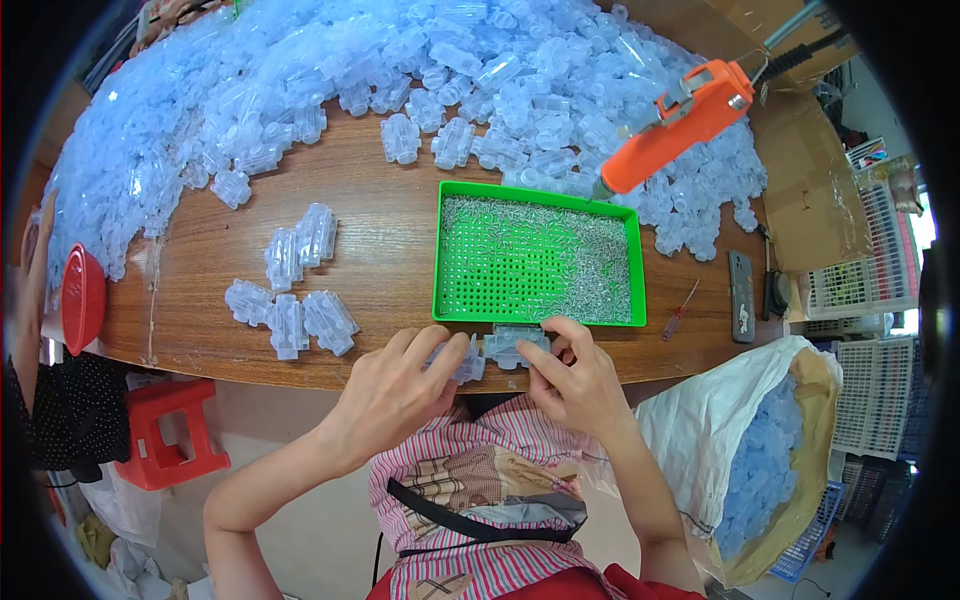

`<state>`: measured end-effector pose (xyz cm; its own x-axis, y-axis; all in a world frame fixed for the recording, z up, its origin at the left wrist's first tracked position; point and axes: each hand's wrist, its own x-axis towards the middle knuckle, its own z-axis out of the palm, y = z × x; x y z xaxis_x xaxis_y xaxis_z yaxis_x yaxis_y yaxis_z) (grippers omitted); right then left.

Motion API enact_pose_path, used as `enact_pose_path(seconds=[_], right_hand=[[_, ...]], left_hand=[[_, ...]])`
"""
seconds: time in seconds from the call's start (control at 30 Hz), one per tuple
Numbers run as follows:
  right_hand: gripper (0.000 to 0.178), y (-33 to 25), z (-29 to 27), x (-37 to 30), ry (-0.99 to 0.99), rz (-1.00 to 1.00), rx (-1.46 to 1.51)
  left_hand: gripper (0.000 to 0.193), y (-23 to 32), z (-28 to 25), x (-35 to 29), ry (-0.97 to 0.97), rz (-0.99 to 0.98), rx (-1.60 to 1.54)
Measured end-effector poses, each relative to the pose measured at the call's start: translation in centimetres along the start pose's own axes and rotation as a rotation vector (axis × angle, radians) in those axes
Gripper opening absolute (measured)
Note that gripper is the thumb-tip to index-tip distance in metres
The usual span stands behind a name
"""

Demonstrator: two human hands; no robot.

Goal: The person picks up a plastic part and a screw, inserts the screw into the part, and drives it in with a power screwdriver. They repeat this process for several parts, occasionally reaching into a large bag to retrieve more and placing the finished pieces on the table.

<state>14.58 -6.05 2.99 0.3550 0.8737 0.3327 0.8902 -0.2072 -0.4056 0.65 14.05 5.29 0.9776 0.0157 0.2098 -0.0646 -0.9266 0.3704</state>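
Observation:
At the table's front edge, my left hand has its fingers curled over a clear plastic part, which they partly cover. My right hand grips a second clear plastic part between thumb and fingers, just below the green tray. The two parts lie close side by side. Small silvery screws fill much of the tray, thickest on its right. Several more clear housings lie on the wood to the left of my hands.
A large heap of bluish clear parts covers the table's far side. An orange electric screwdriver hangs over the tray's far right corner. To the right lie a small screwdriver and a phone. A white sack of parts stands beside the table.

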Motion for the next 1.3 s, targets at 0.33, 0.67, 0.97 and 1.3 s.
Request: enact_pose_path(seconds=[0.33, 0.67, 0.97, 1.3], right_hand=[[0.038, -0.1, 0.0, 0.5, 0.034, 0.042, -0.033], [0.038, -1.3, -0.9, 1.1, 0.058, 0.104, 0.014], [0.029, -2.0, -2.1, 1.7, 0.255, 0.055, 0.163], [0.025, -3.8, -2.5, 2.8, 0.294, -0.025, 0.213]], left_hand=[[0.037, 0.3, 0.6, 0.2, 0.053, -0.098, -0.063], [0.052, 0.0, -0.9, -0.2, 0.2, -0.148, -0.088], [0.049, -10.9, -7.2, -0.4, 0.272, -0.454, 0.333], [0.074, -12.8, -5.5, 2.0, 0.048, -0.36, 0.112]])
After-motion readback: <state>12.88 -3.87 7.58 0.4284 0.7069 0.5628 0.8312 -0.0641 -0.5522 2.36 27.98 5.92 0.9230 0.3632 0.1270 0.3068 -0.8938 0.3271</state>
